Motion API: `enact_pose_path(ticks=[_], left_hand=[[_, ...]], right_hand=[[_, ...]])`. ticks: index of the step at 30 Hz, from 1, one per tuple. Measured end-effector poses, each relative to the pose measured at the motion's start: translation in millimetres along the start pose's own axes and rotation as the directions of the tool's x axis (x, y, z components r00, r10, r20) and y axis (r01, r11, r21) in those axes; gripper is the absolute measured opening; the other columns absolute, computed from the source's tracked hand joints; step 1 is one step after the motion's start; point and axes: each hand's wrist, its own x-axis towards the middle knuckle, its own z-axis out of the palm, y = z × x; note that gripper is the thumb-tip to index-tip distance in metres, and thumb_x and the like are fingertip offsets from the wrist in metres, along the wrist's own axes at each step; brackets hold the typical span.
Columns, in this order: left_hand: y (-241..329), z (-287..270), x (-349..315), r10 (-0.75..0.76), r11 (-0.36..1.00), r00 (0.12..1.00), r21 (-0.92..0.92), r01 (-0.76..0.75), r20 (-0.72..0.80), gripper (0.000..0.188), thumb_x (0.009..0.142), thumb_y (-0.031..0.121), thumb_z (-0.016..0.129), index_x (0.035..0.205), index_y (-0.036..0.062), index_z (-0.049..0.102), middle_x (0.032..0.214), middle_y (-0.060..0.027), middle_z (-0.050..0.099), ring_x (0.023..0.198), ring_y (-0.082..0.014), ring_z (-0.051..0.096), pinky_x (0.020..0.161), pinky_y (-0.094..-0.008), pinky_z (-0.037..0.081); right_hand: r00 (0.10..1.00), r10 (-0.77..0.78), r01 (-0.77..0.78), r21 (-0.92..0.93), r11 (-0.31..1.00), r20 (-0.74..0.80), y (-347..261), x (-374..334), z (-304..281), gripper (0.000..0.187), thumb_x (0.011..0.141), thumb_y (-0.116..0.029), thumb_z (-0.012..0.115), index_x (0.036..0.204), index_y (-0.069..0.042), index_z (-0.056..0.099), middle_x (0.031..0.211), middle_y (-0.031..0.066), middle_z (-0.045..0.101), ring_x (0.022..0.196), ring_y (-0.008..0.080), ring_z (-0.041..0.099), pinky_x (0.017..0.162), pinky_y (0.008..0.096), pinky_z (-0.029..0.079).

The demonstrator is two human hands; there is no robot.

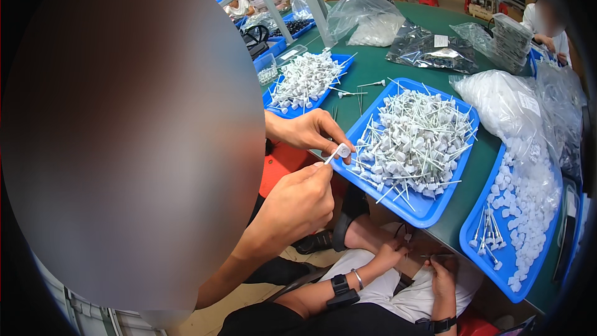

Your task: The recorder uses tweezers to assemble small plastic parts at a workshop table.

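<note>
Low in the head view, over my lap, my left hand (388, 257) is closed, its fingertips pinched round something small and dark that I cannot make out. To its right, my right hand (443, 279) is closed on a thin rod (438, 255) that points toward the left hand. Both hands are below the table's edge. Above them on the table, a blue tray (425, 216) bears a heap of white-headed pieces with thin stems (416, 140). At the right, another blue tray (527, 292) holds loose white caps (522, 230) and several stemmed pieces (489, 231).
A co-worker at the left holds a white-headed piece (342, 150) in two hands (298, 202) beside the middle tray. A third blue tray (287, 113) with similar pieces stands farther back. Plastic bags (504, 102) lie on the green table (426, 15). Another person sits at the far right.
</note>
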Motion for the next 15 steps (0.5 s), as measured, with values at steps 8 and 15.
enact_pose_path(ticks=[8, 15], left_hand=[[-0.6, -1.8, 1.0, -0.023, 0.996, 0.999, 0.088, 0.020, 0.030, 0.023, 0.091, 0.007, 0.056, 0.110, -0.0038, 0.065, 0.096, -0.0062, 0.068, 0.087, -0.0114, 0.060, 0.079, -0.0248, 0.047], [-1.3, -2.3, 2.3, -0.021, 0.995, 0.999, 0.099, 0.017, 0.040, 0.024, 0.090, 0.006, 0.057, 0.110, -0.0041, 0.065, 0.096, -0.0062, 0.069, 0.086, -0.0115, 0.060, 0.079, -0.0250, 0.048]], right_hand=[[1.000, -0.004, 0.004, 0.005, 1.000, -0.003, -2.6, -0.7, 3.5, 0.022, 0.081, -0.001, 0.066, 0.101, 0.003, 0.060, 0.082, 0.0091, 0.064, 0.068, 0.0165, 0.063, 0.066, 0.0289, 0.050], [1.000, 0.006, -0.006, -0.017, 1.000, -0.002, -3.4, -0.9, 3.3, 0.021, 0.081, -0.001, 0.066, 0.100, 0.004, 0.060, 0.082, 0.0086, 0.063, 0.067, 0.0163, 0.062, 0.064, 0.0292, 0.050]])
